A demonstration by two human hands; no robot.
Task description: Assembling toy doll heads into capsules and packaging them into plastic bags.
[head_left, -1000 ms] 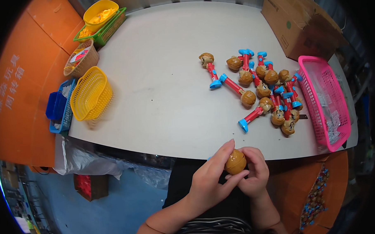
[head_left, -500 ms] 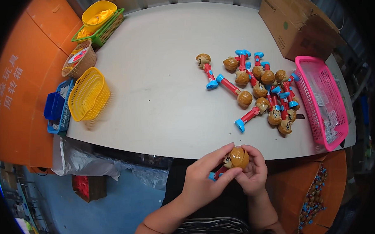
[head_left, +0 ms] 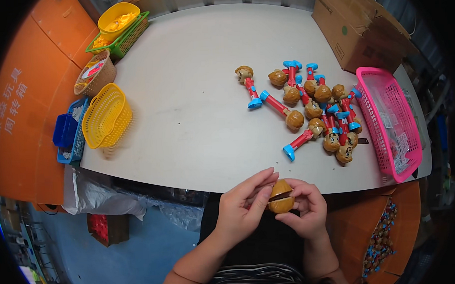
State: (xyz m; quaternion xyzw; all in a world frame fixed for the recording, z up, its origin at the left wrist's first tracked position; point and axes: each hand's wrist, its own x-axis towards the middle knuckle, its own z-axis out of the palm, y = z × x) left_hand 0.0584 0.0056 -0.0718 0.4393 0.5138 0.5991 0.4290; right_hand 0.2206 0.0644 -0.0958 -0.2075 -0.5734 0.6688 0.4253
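At the near edge of the desk [head_left: 186, 98], above your lap, you hold one brown toy head [head_left: 281, 205] between both hands, a dark gap open across it. Your left hand [head_left: 244, 206] closes on its left side with thumb and fingers; your right hand [head_left: 310, 209] pinches the right side, so the grip is narrow on both. Any body attached is hidden.

That gap makes this piece the one visibly unclosed. At least a dozen dolls [head_left: 294, 120] lie on the right of the desk, with brown heads, red bodies and blue feet; they look whole, but whether they are finished or waiting is unclear, and overlaps prevent an exact count.

Around you are five baskets: one pink [head_left: 365, 99] at right, holding clear bags, and at left one yellow [head_left: 106, 118], one tan [head_left: 105, 76], one light blue [head_left: 77, 142] and one green [head_left: 130, 39]. One yellow bowl [head_left: 105, 21] sits on the green basket, one dark blue box [head_left: 63, 130] on the light blue one. One carton [head_left: 354, 30] stands far right; doll-coloured pieces [head_left: 379, 244], too small to count, are heaped near right, below the desk.
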